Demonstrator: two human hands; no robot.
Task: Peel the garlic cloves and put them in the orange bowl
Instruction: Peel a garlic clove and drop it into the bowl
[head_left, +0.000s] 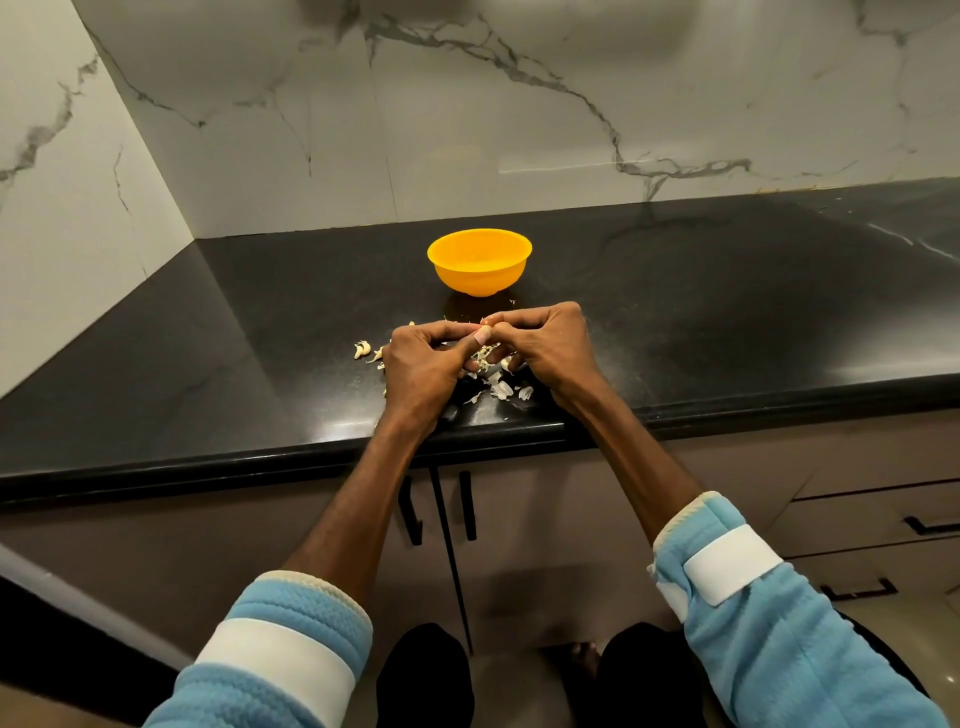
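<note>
On the black desk (727, 312) I see the orange bowl (479, 278) just behind the two hands. The left hand (421, 364) and right hand (545, 345) meet near the front edge, their fingers (524, 318) curled tight and the tips of both pinching one garlic clove (484, 332), mostly hidden between them. I judge the clove light, firm and slick once bare, its skin papery and brittle, so I'd hold it by the ends while a nail lifts the skin; loose skins (501, 388) lie underneath.
</note>
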